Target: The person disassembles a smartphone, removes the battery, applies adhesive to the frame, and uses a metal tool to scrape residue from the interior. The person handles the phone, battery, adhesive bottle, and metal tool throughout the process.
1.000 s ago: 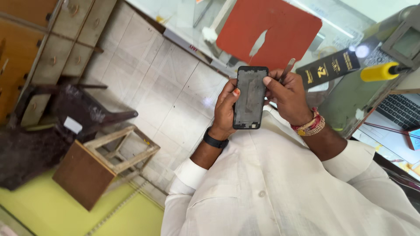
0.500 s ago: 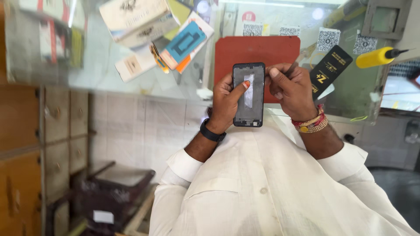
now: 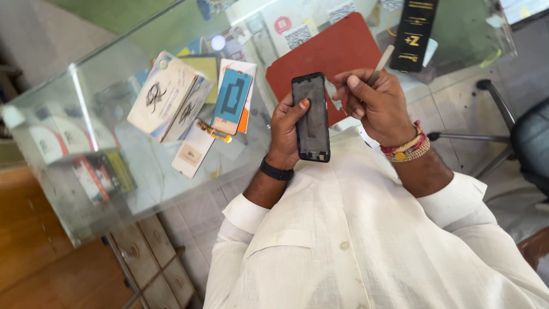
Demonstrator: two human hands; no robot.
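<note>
My left hand [image 3: 287,130] grips a black phone frame [image 3: 311,118] upright in front of my chest, thumb resting on its face. My right hand [image 3: 374,107] sits just to the right of the frame and pinches a thin pale tool [image 3: 381,63] that points up and away. Both wrists carry bands: a black one on the left, beaded ones on the right. The frame's inside looks grey and bare.
A glass counter [image 3: 114,189] stretches ahead with a red mat [image 3: 337,51], a black flat box [image 3: 416,31], a blue-backed part sheet [image 3: 231,101] and several small packs [image 3: 166,94]. Wooden drawers [image 3: 148,263] stand below left; a chair base [image 3: 486,131] is at right.
The view has swung so the counter now lies to the left and ahead. My hands keep the phone frame and the tool, with the frame tilted slightly differently.
</note>
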